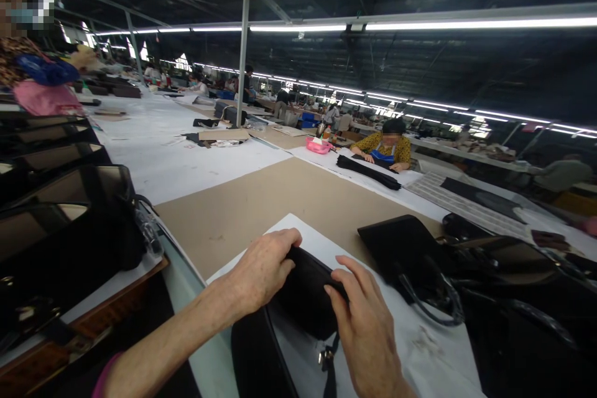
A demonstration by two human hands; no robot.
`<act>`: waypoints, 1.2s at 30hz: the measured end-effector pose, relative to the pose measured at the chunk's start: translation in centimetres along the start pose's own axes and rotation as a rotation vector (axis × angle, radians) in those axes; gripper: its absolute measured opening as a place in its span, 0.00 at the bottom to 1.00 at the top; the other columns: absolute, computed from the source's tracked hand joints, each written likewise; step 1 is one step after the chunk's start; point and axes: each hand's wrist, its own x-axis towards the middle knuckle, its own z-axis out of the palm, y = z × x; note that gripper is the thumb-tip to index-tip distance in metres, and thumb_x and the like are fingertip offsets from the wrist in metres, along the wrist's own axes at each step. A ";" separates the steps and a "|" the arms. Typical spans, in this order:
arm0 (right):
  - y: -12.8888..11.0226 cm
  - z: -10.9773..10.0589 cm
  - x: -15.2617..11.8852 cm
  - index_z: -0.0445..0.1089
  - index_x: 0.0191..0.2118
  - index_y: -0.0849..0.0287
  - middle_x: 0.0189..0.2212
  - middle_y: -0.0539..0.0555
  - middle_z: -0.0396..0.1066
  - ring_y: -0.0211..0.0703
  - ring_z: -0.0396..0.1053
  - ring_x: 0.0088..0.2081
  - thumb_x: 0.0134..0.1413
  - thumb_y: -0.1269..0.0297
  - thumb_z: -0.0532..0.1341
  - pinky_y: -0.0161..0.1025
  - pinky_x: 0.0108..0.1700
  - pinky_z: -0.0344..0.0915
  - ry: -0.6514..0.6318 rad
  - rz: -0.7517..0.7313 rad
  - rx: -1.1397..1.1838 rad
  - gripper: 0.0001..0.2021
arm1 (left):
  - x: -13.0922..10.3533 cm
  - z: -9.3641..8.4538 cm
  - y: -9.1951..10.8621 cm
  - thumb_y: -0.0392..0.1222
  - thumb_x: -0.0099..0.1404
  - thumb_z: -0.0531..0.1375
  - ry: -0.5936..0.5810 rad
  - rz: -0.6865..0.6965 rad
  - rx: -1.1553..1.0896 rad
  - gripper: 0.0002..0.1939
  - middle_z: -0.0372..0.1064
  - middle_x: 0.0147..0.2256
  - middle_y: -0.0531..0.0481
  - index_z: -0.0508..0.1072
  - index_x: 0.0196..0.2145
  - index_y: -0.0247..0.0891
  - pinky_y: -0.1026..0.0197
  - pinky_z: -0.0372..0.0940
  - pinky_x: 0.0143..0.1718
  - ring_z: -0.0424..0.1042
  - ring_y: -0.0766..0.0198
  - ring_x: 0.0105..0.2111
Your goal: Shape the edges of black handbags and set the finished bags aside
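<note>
A black bag piece [305, 298] stands over a white sheet [415, 348] in front of me. My left hand [265, 267] pinches its upper left edge between thumb and fingers. At the upper right edge, my right hand [364, 317] has its thumb and index finger closed on the rim, with the other fingers raised. Below hangs a black strap with a metal buckle [325, 356]. Another curved black part [259, 354] reaches down toward the bottom edge of the view. The underside of the piece is hidden.
Black bags [102, 217] stand in a row at left. More black bags with plastic-wrapped handles [513, 286] lie at right. Tan board [261, 193] covers the table ahead. Across it a person [385, 146] works beside stacked black strips [368, 172] and a pink basket [318, 145].
</note>
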 end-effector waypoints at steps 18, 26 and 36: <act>-1.9 1.5 3.0 0.66 0.31 0.60 0.45 0.60 0.64 0.50 0.61 0.47 0.54 0.70 0.52 0.49 0.46 0.63 -0.055 -0.068 -0.025 0.07 | -0.1 0.7 -0.2 0.25 0.48 0.48 0.102 -0.112 -0.083 0.16 0.64 0.26 0.54 0.62 0.33 0.41 0.65 0.54 0.29 0.63 0.66 0.28; -1.7 1.7 3.2 0.67 0.27 0.61 0.44 0.60 0.65 0.48 0.60 0.48 0.53 0.75 0.50 0.47 0.47 0.63 -0.036 -0.143 0.056 0.10 | 0.3 0.5 -0.2 0.25 0.44 0.48 0.065 -0.168 -0.040 0.19 0.65 0.28 0.53 0.61 0.34 0.41 0.64 0.54 0.31 0.64 0.64 0.31; -1.0 1.3 3.3 0.67 0.28 0.58 0.45 0.57 0.64 0.45 0.62 0.46 0.53 0.74 0.50 0.44 0.46 0.63 -0.096 -0.189 0.207 0.10 | 0.5 0.3 -0.3 0.26 0.47 0.48 -0.008 -0.131 0.044 0.18 0.66 0.30 0.52 0.60 0.36 0.41 0.64 0.55 0.31 0.66 0.63 0.32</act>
